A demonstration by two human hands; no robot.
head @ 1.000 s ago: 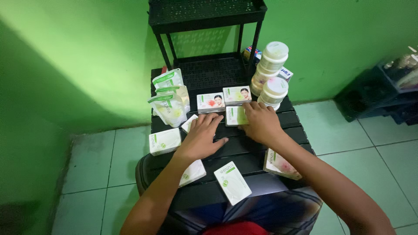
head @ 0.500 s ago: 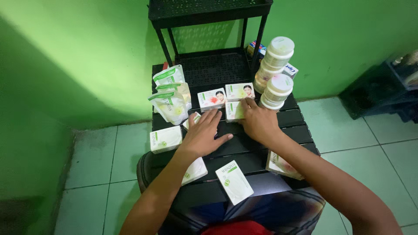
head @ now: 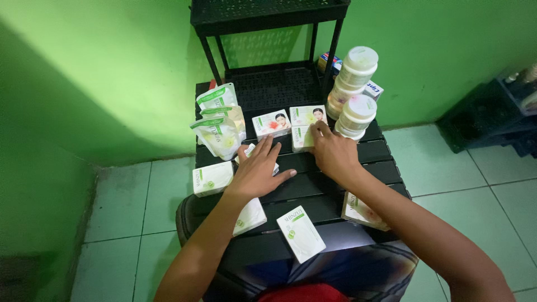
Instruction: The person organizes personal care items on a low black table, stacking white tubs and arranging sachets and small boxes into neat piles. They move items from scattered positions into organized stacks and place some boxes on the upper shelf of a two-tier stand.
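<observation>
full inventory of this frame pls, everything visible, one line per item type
small boxes: about eight, white and green, some with pink flowers, spread over the table
refill pouches: three, white with green tops, upright at the table's far left
round jars: two stacks, cream with pale lids, far right of the table
blue and white box: one, behind the jars; another box behind it, partly hidden
table: one, black, slatted
shelf rack: one, black, perforated, at the table's far edge
crate: one, dark, on the floor at right
floor tiles: pale; wall green
left hand: flat, over a small box
right hand: fingers on a green and white box
</observation>
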